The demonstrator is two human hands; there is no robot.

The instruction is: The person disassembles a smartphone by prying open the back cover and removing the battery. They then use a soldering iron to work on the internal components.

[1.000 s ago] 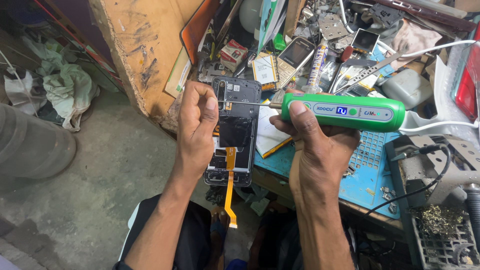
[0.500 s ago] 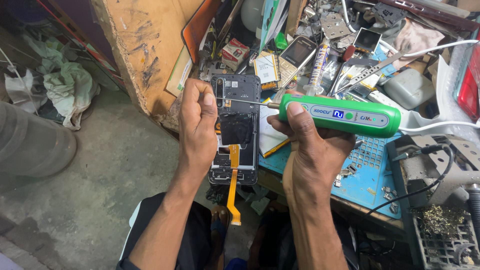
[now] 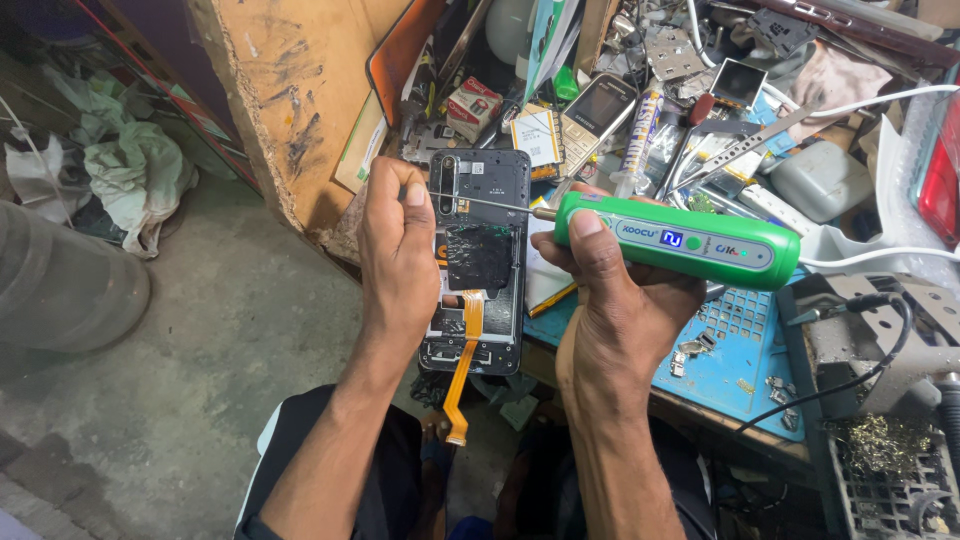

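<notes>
— Where was the opened phone (image 3: 480, 265) in relation to the hands?

— It stood upright in the left hand (image 3: 400, 250), which was curled around its left edge, thumb up near the top corner. The back was off, so a dark patch in the middle and an orange ribbon cable (image 3: 462, 370) hanging below its lower edge were in plain sight.

— And the right hand (image 3: 615, 295)?

— Just to the right of the phone, wrapped around a green electric screwdriver (image 3: 675, 243), thumb lying on its near end. The tool lay roughly level, and its thin bit (image 3: 480, 203) reached leftward across the top of the phone, with the tip close to the left thumb.

— Was the bit seated in a screw?

— I could not tell; the tip was too small to make out.

— What lay around?

— Behind the hands a cluttered workbench, with a blue mat (image 3: 740, 350) under the right wrist and an old keypad phone (image 3: 595, 110) further back.
</notes>
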